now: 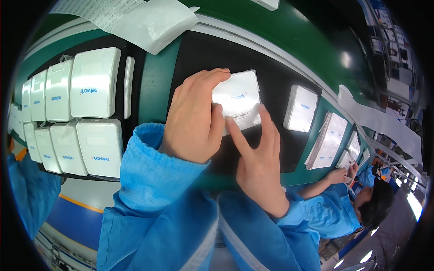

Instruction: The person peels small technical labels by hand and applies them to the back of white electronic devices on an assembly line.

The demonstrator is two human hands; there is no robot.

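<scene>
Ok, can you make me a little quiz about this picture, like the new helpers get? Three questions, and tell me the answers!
1. True or false: the left hand and the right hand both touch the same white square item.
2. What colour is the mat under those hands?
a) red
b) black
c) yellow
3. Fill in the missing word: the two rows of white boxes are on the person's ____ side.

Key: 1. True. 2. b) black. 3. left.
</scene>
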